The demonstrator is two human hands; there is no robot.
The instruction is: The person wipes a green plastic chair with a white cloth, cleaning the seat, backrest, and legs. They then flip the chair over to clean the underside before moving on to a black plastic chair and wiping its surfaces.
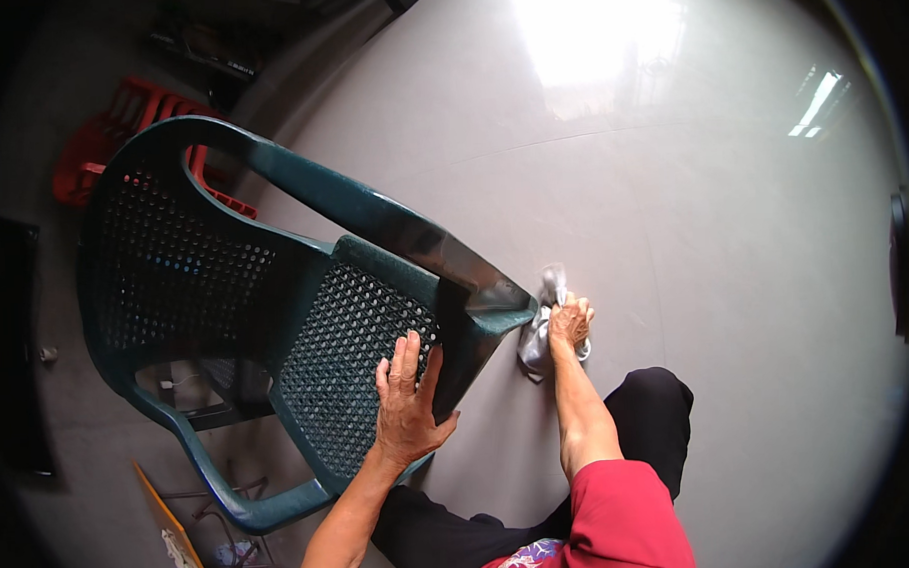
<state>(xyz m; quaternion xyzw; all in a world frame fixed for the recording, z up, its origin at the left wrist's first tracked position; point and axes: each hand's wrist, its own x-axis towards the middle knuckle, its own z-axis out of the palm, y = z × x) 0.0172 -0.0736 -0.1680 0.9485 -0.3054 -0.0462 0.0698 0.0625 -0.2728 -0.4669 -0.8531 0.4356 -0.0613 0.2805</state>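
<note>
A dark green plastic armchair [362,357] with a perforated seat and back fills the left middle of the head view. My left hand [411,406] lies on the front of its seat, fingers stretched out and holding nothing. Beside the chair's front leg, my right hand [572,325] grips a crumpled whitish-grey cloth [537,346]. The cloth touches or nearly touches the foot of the leg; the exact contact is hard to make out. Part of the cloth is hidden behind my fingers.
Red plastic chairs [128,120] stand behind the green one at upper left. A small orange-edged table [173,524] is at lower left. The smooth grey floor [735,274] spreads to the right, with bright reflections on it. A dark object [899,268] sits at the right rim.
</note>
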